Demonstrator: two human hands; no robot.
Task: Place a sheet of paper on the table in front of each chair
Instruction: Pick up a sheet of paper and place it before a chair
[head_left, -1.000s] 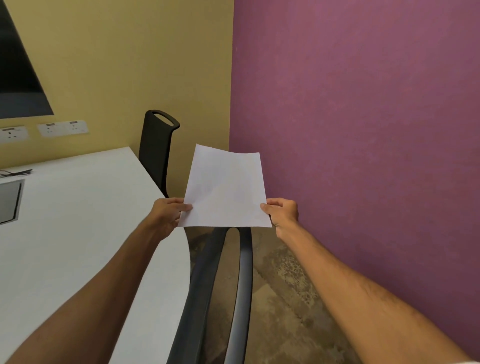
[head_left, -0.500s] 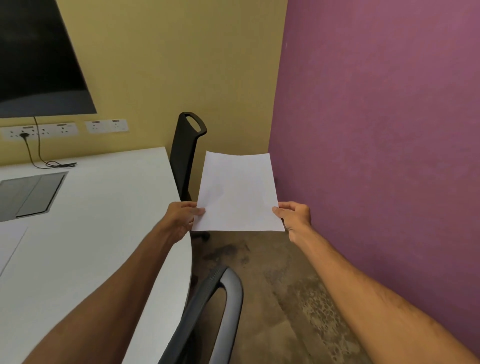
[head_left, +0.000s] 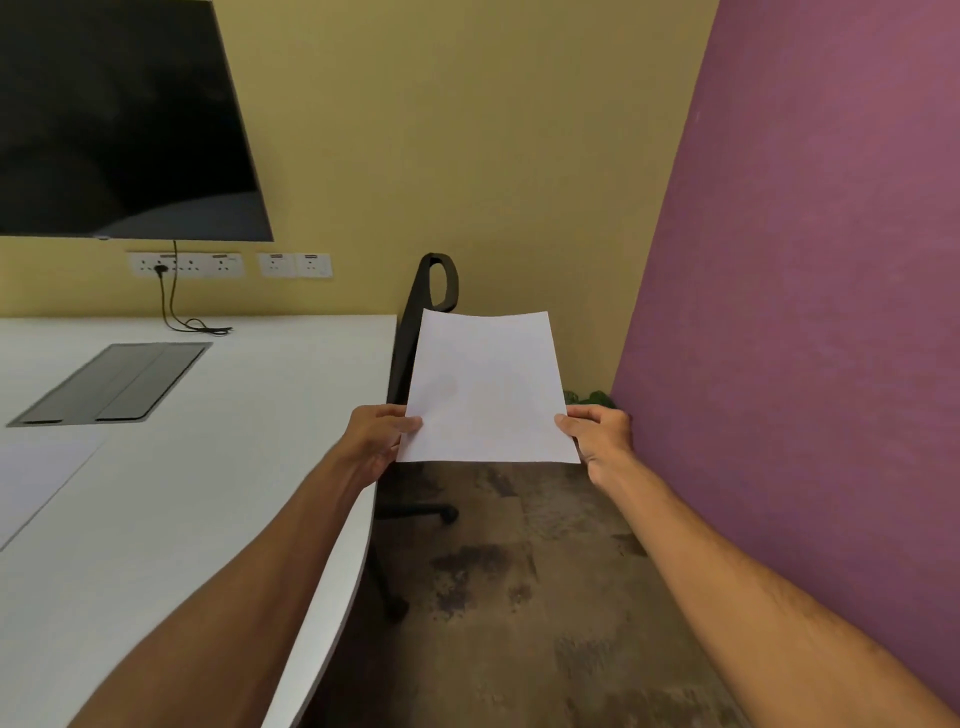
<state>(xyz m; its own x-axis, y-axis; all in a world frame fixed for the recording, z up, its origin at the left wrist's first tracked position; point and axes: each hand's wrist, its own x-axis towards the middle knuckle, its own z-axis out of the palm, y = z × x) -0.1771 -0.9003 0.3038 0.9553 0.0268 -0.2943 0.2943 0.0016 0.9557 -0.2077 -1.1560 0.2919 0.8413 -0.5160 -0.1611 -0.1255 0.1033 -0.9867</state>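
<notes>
- A plain white sheet of paper (head_left: 488, 387) is up in the air, held out past the right edge of the white bench (head_left: 218, 467), over the mottled brown floor (head_left: 519, 597); it is not on the bench.
- Left hand (head_left: 376, 439) pinches the sheet's lower left corner, thumb on top, fingers (head_left: 410, 423) closed on the paper.
- Right hand (head_left: 597, 436) clamps the lower right corner the same way, fingers closed on the edge.
- No print or writing shows on the sheet's facing side.
- Behind the sheet stands a black chair (head_left: 434, 291) with a loop-shaped top, tucked at the bench's far right corner; the paper hides most of its back.
- White wall sockets (head_left: 228, 265) carry small red marks, too tiny to read.
- A dark wall screen (head_left: 119, 119) is cut off at the top and left; a black cable (head_left: 174, 306) hangs from a socket down onto the bench.
- A grey hatch (head_left: 111, 382) sits flush in the bench top.
- At the far left lies a pale flat sheet-like shape (head_left: 31, 483), cut off by the frame and hard to make out.
</notes>
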